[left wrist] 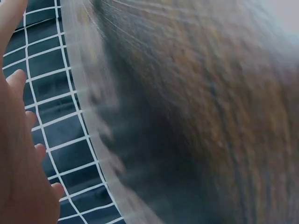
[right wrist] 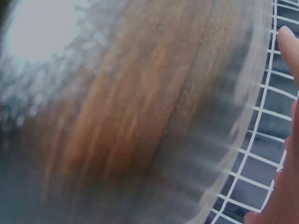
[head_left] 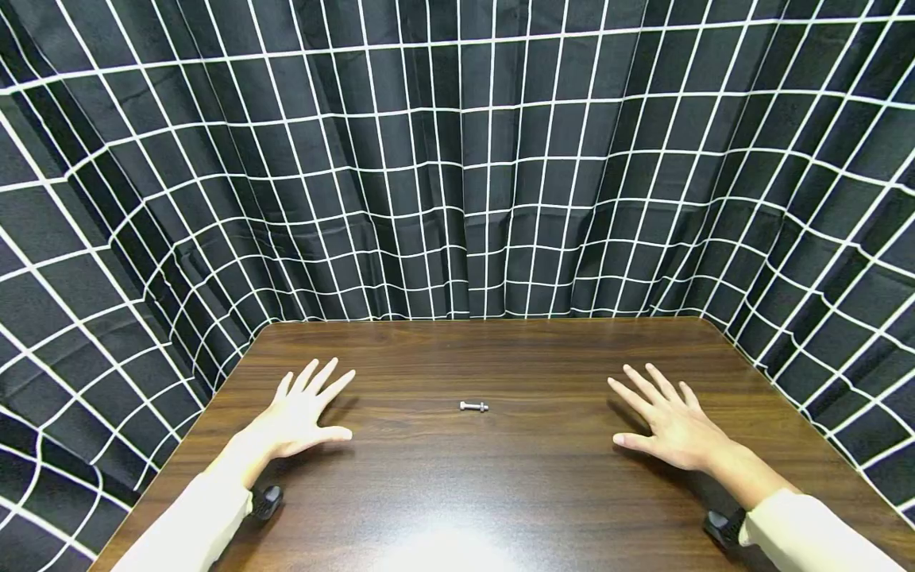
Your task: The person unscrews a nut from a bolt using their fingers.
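A small silvery bolt (head_left: 474,407) lies sideways near the middle of the brown wooden table, with what looks like a nut (head_left: 482,407) at its right end. Well to the left of it, my left hand (head_left: 296,417) is spread out with straight fingers and holds nothing. My right hand (head_left: 672,425) is spread in the same way, well to the right of the bolt. Both hands cast shadows on the wood. In the left wrist view part of the left hand (left wrist: 23,149) shows at the left edge; in the right wrist view the right hand (right wrist: 285,172) shows at the right edge.
The wooden table (head_left: 457,349) reaches back to a dark curtain (head_left: 457,175) with a white grid, which also hangs along both sides. A bright glare lies on the table's near part. Each wrist wears a black device, such as the left one (head_left: 268,502).
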### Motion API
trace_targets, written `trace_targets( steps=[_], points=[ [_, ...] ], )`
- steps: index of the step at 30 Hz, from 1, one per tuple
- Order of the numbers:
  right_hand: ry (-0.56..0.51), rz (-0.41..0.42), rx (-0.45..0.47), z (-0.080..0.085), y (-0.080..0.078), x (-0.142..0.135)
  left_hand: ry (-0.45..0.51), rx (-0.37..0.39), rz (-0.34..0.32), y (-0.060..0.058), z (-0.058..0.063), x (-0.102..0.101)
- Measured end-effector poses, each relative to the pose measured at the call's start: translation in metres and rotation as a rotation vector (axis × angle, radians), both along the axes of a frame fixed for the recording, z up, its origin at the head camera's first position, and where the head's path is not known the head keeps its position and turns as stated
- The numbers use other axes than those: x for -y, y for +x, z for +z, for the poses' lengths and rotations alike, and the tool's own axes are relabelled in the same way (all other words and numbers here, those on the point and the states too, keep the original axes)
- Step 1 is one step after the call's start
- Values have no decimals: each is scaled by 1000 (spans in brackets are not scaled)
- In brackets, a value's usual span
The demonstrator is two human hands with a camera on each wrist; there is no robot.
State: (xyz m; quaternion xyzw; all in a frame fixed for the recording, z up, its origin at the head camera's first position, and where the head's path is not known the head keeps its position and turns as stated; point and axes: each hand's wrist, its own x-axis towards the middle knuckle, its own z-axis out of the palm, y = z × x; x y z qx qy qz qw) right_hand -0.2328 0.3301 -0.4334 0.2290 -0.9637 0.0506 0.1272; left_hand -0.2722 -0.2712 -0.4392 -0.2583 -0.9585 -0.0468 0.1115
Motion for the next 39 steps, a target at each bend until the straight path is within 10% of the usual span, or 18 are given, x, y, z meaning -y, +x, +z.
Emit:
trace_targets(
  steps=[21, 39],
  points=[
    [-56, 124, 32, 6, -23, 53, 98, -91, -145, -15, -3, -40],
    [-87, 176, 12, 7, -36, 80, 311, 129, -228, -15, -8, -61]
  ],
)
